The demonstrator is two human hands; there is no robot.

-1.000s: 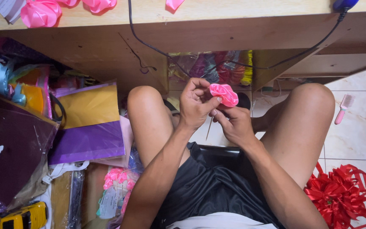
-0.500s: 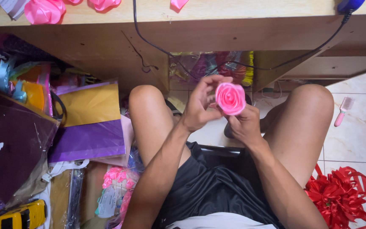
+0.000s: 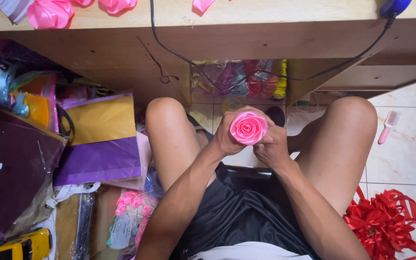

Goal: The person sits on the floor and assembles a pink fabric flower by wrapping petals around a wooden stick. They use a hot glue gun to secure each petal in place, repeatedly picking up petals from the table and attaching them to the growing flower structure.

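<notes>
A: How is the pink ribbon rose (image 3: pixel 248 127) held?

B: It is grasped by both hands between the knees, face up toward the camera. The left hand (image 3: pixel 231 136) is wrapped around its left side, the right hand (image 3: pixel 271 147) is closed against its right side and underside. The base of the rose is hidden, so how it is pinched there cannot be told.

A: What could go wrong from here?

B: The coiled ribbon could spring loose if either grip were slackened, since the spiral seems to be kept tight only by finger pressure. A dropped rose would likely land on the tiled floor (image 3: pixel 405 159) below the hands, or roll under the wooden desk (image 3: pixel 121 48) just ahead of them.

A: What edges are to be minded?

B: The desk's underside hangs directly in front of the hands, and a black cable (image 3: pixel 169 50) is draped there; a raised hand could be snagged on it. The thighs close in on both sides.

A: And open room?

B: Little is left to the left, where purple and yellow paper sheets (image 3: pixel 99 139) are stacked. More room is offered to the right, past the knee, though a red ribbon bundle (image 3: pixel 386 224) lies low on that side. Free space is found mostly above the lap.
</notes>
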